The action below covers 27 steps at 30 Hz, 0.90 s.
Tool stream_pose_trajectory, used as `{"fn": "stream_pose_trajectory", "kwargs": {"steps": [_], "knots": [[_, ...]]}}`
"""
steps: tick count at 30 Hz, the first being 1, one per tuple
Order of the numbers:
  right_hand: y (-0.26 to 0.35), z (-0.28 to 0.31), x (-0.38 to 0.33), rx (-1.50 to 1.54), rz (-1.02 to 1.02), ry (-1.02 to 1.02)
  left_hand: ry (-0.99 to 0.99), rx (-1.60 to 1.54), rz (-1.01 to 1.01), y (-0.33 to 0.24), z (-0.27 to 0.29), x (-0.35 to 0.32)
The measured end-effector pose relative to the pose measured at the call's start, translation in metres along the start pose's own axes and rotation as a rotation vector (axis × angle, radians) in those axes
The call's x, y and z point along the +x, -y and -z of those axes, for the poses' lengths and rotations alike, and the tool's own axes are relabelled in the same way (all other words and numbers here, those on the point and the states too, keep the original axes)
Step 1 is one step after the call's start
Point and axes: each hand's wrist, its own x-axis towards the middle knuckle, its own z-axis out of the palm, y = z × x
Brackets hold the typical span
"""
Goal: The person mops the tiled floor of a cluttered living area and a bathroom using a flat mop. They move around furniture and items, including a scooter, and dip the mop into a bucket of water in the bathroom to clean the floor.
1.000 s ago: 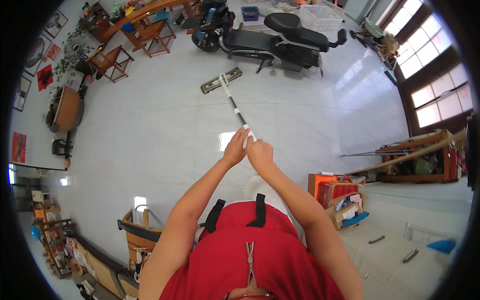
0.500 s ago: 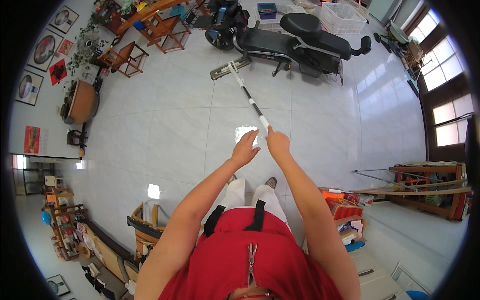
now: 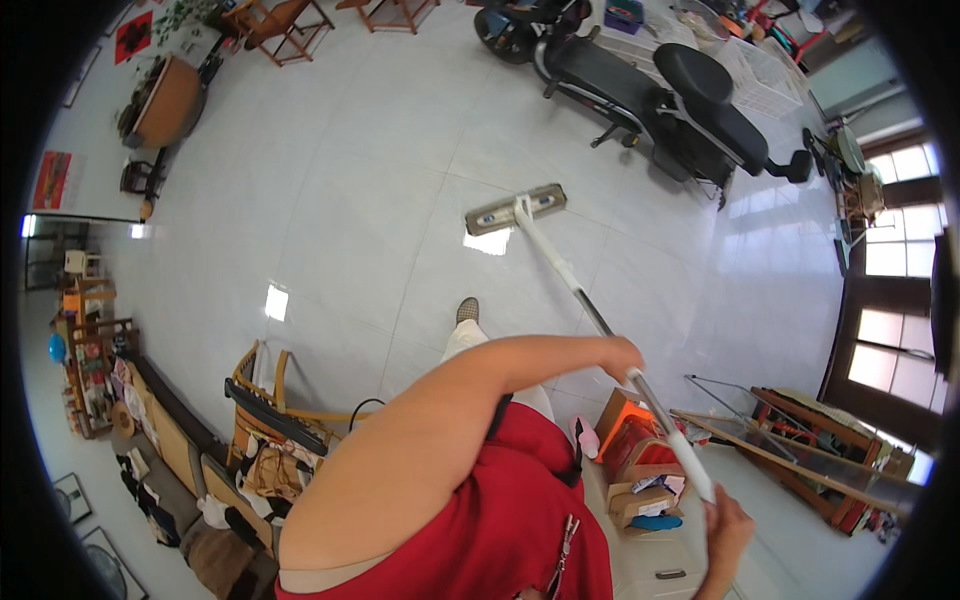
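Note:
A flat mop (image 3: 548, 245) with a white and dark pole reaches from the floor in the middle up toward my right side. Its wide, flat head (image 3: 486, 217) rests on the grey tiles beside a bright reflection. My left hand (image 3: 621, 356) is wrapped round the middle of the pole, with that arm crossing my body. Lower right, my right hand (image 3: 728, 522) grips the pole's upper white end; some of its fingers are hidden.
Ahead on the right stands a black electric scooter (image 3: 640, 95). Boxes (image 3: 645, 490) and a wooden rack (image 3: 800, 450) lie near my right side. A wooden chair (image 3: 270, 395) stands at left. Glossy tiled floor (image 3: 340, 190) stretches ahead, with a brown planter (image 3: 165, 100) along the far-left wall.
The mop head has come nearer to me, away from the scooter. My hands have swung to the right along with the pole, the right one drawn far back. The view has turned too.

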Motion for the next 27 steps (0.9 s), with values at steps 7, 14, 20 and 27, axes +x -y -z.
{"fn": "stream_pose_trajectory", "kwargs": {"steps": [7, 14, 20, 27], "knots": [[-0.032, 0.063, 0.071, 0.034, -0.232, -0.135, -0.275, -0.099, 0.108, -0.037, -0.002, 0.019], [0.045, 0.018, 0.23, 0.086, 0.143, -0.138, -0.386, -0.118, 0.311, 0.081, 0.074, -0.113], [0.246, -0.091, 0.377, 0.213, 0.304, 0.085, -0.72, 0.104, 0.814, 0.205, 0.098, -0.347], [0.551, -0.233, 0.449, 0.229, 0.737, 0.211, -0.8, 0.163, 1.289, 0.231, 0.103, -0.567]]}}
